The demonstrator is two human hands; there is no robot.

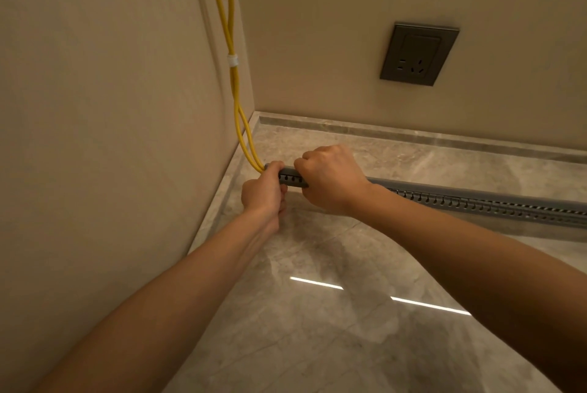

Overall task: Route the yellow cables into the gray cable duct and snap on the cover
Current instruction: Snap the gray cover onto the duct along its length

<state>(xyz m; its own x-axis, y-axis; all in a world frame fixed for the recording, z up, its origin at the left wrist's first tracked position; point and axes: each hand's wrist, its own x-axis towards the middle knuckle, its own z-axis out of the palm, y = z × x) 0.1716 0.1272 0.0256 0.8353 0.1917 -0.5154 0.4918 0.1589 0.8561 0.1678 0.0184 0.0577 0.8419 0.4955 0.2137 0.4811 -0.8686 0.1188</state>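
Two yellow cables [233, 87] hang down the left wall, bound by a white tie [232, 60], and run into the left end of a gray slotted cable duct [495, 203] lying on the marble floor. A gray cover [451, 189] sits along the duct's top. My left hand [265, 191] grips the duct's left end where the cables enter. My right hand [332, 178] is curled over the duct just to the right of it, fingers wrapped around the top. The stretch of duct under my hands is mostly hidden.
A beige wall stands at the left and another behind, meeting in a corner. A dark gray wall socket [419, 54] is set in the back wall. A marble skirting [413, 135] runs along the floor's edge. The glossy floor [317, 313] reflects light strips.
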